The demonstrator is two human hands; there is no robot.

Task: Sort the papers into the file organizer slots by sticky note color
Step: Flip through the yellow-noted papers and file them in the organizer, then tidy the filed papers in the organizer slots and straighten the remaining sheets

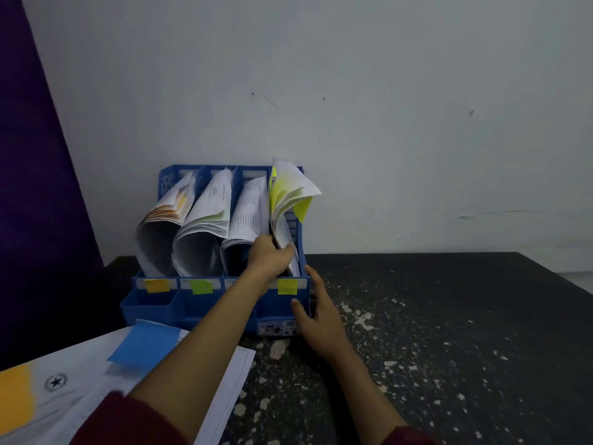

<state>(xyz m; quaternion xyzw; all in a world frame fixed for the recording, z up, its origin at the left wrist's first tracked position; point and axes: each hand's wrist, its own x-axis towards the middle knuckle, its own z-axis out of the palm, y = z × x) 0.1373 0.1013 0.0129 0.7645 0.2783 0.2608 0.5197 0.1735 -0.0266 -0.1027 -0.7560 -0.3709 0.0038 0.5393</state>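
Left grip [271, 256] holds papers [290, 191]; right grip [316, 316] touches organizer [154, 306]

Dim, cool, even light fills the frame; the wall [385, 91] above both hands reads flat grey-blue, without glare or hard shadow. The left hand [269, 256] grips a yellow-tagged sheaf [290, 191] whose fanned edges, just above its fingers, smear with motion blur. Left of that hand, the file organizer [154, 313] slots sink into deep shade beneath the curled pages. Below its forearm, the loose sheets [80, 374] and a blue sticky note [144, 343] lie soft and streaked, their print unreadable. Right of the right hand [316, 319], pale flecks on the black table [449, 316] show fairly crisp. Wide-angle distortion tilts the purple panel [29, 155] far left of the hands, where the corner falls nearly black.
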